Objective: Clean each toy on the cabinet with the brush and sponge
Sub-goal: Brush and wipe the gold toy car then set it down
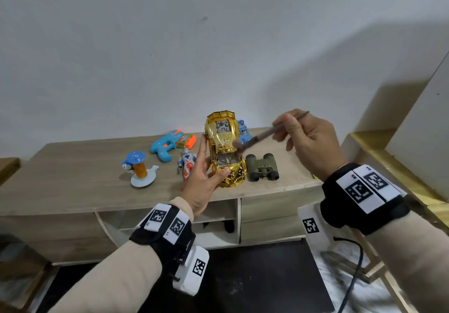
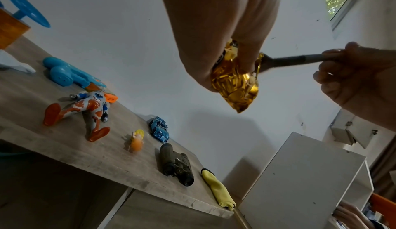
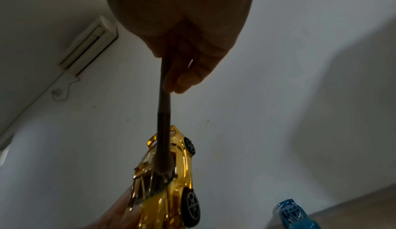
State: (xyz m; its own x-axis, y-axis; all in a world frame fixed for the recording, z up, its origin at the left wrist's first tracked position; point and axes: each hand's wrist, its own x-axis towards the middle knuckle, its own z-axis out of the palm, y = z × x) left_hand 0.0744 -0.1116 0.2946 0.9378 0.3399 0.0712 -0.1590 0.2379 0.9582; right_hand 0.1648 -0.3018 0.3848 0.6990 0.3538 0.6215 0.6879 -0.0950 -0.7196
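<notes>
Wooden cabinet (image 1: 73,186) against a plain white wall, with toys spread along its top. Left hand (image 1: 202,186) grips the gold toy car (image 1: 224,149) by its front end, thumb and fingers curled round the body, and holds it raised above the cabinet. Right hand (image 1: 303,137) pinches the brush (image 1: 267,134) by its handle; the bristles touch the car's roof on its right side. Lying on the cabinet: water gun (image 1: 167,146), action figure (image 1: 185,166), small blue car (image 1: 244,131), binoculars (image 1: 262,170), a blue-and-orange toy on a white base (image 1: 139,169) and, in the left wrist view, a small orange doll (image 2: 136,141). A yellow cloth or sponge (image 2: 217,188), which one cannot be told, rests at the cabinet's right end. Judged from this arrangement, brushing of the gold car is under way, its wiping is not yet done, and whether the other toys have been cleaned cannot be told. No brand or legible writing shows on any toy; the wrist bands carry only black-and-white square markers.
</notes>
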